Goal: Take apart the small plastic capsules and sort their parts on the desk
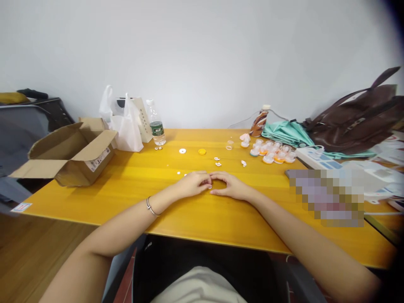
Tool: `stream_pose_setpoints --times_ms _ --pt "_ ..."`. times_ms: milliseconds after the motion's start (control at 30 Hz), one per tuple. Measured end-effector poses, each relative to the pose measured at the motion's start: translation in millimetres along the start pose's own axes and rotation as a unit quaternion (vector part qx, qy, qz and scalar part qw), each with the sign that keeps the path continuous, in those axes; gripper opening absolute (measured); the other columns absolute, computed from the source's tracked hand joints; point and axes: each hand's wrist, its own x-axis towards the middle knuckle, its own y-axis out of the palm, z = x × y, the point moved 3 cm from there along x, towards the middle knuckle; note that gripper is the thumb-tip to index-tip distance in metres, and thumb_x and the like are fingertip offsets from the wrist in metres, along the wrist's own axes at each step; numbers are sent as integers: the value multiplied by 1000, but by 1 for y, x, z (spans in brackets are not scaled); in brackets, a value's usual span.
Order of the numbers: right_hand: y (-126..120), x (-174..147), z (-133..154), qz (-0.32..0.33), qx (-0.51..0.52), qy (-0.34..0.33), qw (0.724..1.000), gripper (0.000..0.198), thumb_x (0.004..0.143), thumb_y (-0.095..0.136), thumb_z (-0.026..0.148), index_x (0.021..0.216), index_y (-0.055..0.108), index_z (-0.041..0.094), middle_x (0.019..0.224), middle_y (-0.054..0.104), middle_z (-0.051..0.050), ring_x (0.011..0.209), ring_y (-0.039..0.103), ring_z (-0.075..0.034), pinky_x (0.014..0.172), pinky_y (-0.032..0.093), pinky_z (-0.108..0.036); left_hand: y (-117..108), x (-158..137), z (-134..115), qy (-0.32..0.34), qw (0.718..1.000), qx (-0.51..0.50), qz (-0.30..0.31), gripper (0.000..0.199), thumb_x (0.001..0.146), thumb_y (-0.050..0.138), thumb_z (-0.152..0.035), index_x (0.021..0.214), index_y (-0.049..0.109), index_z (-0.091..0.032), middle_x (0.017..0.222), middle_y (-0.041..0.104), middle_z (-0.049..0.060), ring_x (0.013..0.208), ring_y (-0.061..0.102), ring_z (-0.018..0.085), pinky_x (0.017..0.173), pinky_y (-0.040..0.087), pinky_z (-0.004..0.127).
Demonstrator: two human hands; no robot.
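Note:
My left hand (197,184) is over the middle of the table with its fingers curled in a pinch. A tiny white piece (210,187) shows at its fingertips; its kind is too small to tell. My right hand (229,185) meets it from the right, thumb and forefinger curved apart with a gap between them, fingertips at the left hand's. Beyond the hands lie a white disc (182,151), a yellow round cap (202,152), and small white patterned pieces (217,164). Small white bits (178,173) lie close to the left hand.
An open cardboard box (85,155), a white plastic bag (128,130) and a water bottle (157,124) stand left. On the right are several clear domed capsules (268,153), a brown drink bottle (260,122), teal cloth (288,134), a brown bag (356,118) and a power strip (317,158).

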Motion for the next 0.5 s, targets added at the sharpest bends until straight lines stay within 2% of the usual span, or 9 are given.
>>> stream_pose_setpoints --times_ms 67,133,233,300,333,400,500 --pt "0 0 -1 1 -1 4 1000 41 68 67 39 105 60 22 117 57 -7 110 52 -22 99 36 -39 -8 1 4 1 1000 7 -8 13 82 50 -25 82 60 -17 80 61 3 74 56 13 70 43 23" --pt "0 -1 -3 1 -7 16 1000 42 68 67 40 105 60 22 121 55 -7 113 50 -22 100 35 -39 -25 0 19 -25 999 18 -35 14 82 50 -25 83 60 -16 80 62 3 74 57 13 72 44 23" --pt "0 -2 -5 0 -14 29 999 43 68 66 41 106 60 22 122 54 -8 115 48 -22 102 34 -40 -59 -8 62 -135 984 63 -102 14 79 52 -26 81 61 -16 81 63 3 73 57 13 70 44 24" --pt "0 -3 -4 -3 -15 29 999 42 68 66 41 106 60 22 122 54 -7 115 48 -22 101 34 -40 -79 -19 96 -238 955 119 -129 14 75 53 -26 78 61 -16 80 64 3 73 58 15 70 44 24" --pt "0 -3 -4 -4 -16 29 999 42 68 66 41 105 60 23 121 55 -7 114 49 -22 101 35 -40 -86 -25 110 -264 947 130 -133 14 74 54 -26 77 62 -15 77 64 4 72 58 16 69 44 26" --pt "0 -3 -4 -8 -15 30 999 41 68 66 41 104 61 23 121 55 -7 114 49 -22 100 36 -40 -93 -35 133 -290 937 140 -136 14 72 55 -25 75 62 -15 74 65 5 70 58 17 69 45 27" --pt "0 -3 -3 -11 -13 30 999 40 68 66 41 104 61 24 121 56 -6 114 50 -22 100 36 -40 -92 -42 152 -309 931 146 -131 13 70 55 -25 74 64 -15 73 65 5 69 59 18 68 45 27"
